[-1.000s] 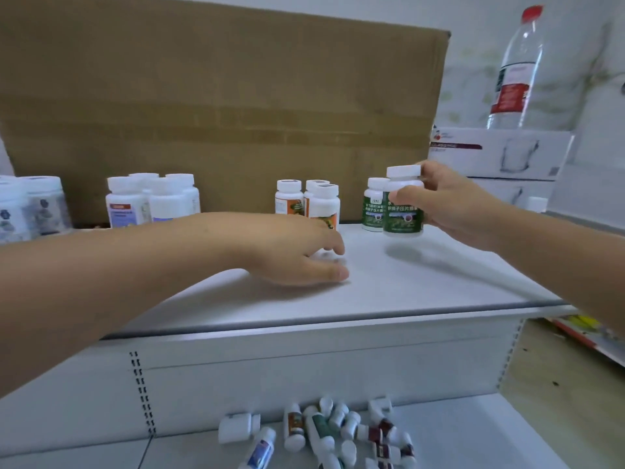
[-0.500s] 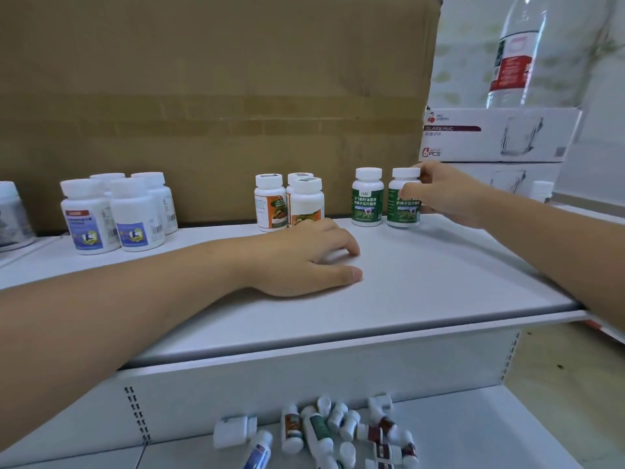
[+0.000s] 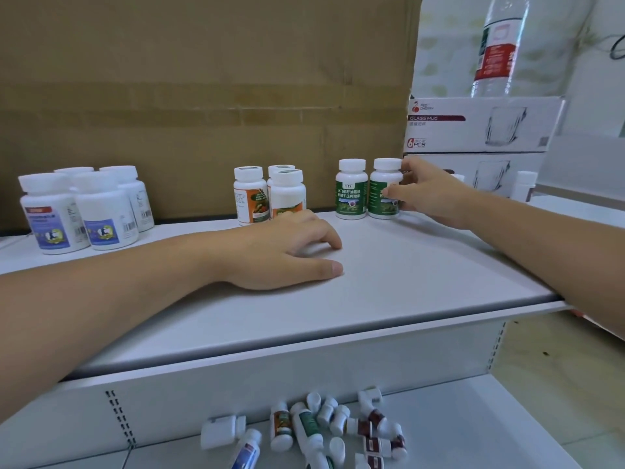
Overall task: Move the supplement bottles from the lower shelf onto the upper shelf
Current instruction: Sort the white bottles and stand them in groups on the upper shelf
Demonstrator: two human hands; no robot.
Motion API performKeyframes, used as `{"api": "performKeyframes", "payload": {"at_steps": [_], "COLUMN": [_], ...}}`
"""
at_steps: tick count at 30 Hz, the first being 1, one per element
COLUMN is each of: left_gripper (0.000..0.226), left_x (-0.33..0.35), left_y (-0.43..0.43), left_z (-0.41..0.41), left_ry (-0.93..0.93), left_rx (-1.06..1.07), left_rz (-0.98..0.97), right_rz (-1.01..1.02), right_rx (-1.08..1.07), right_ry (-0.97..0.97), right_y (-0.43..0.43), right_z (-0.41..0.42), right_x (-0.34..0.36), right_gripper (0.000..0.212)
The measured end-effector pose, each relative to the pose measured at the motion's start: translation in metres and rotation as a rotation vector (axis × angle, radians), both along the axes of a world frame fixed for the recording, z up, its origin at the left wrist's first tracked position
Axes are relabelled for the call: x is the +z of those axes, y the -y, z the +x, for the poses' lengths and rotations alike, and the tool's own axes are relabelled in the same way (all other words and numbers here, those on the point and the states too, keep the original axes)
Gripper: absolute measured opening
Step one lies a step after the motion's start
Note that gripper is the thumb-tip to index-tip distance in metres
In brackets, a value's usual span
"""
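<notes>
Grip: right hand [image 3: 431, 196] round part-hidden green bottle [image 3: 378, 194].

Right of the large brown cardboard box [image 3: 203, 96], the clear plastic water bottle with a red label [image 3: 495, 52] loses its neck to the top edge. In front of the box, the right hand [image 3: 429, 194] covers part of the green-labelled white supplement bottle [image 3: 377, 198], whose small print is unreadable. Below the box, the heap of small white-capped bottles [image 3: 309, 428] runs past the bottom edge.
</notes>
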State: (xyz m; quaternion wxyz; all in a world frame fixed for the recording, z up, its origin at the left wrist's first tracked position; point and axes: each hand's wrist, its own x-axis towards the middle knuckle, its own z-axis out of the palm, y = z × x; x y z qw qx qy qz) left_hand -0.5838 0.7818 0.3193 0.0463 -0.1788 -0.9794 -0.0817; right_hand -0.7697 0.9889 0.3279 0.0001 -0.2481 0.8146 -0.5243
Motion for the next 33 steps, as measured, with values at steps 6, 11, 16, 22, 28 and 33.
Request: {"api": "performKeyframes", "payload": {"at_steps": [6,11,16,22,28,33], "left_gripper": [0.046,0.047,0.043,0.043,0.057,0.056], "left_x": [0.0,0.005,0.017,0.026,0.007,-0.027], "left_y": [0.0,-0.004,-0.011,-0.009,-0.023,-0.04], "left_z": [0.0,0.005,0.022,0.068,0.146,0.198], "left_ry": [0.0,-0.013,0.045,0.05,-0.191,-0.305], "left_rx": [-0.002,0.005,0.131,0.244,0.182,0.125], "left_rz": [-0.003,-0.028,-0.159,-0.153,-0.159,-0.079], "right_rz": [0.046,0.245,0.875,0.975,0.815,0.805], "right_rx": [0.012,-0.135,-0.033,0.114,0.173,0.217], "right_ry": [-0.029,-0.173,-0.291,-0.341,-0.461,-0.6], "right_y": [-0.001,-0.005,-0.024,-0.062,-0.113,-0.137], "right_z": [0.0,0.016,0.064,0.139,0.211,0.257], "right_x": [-0.001,0.017,0.035,0.024,0.005,-0.024], "right_gripper": [0.044,0.042,0.044,0.047,0.046,0.059]}}
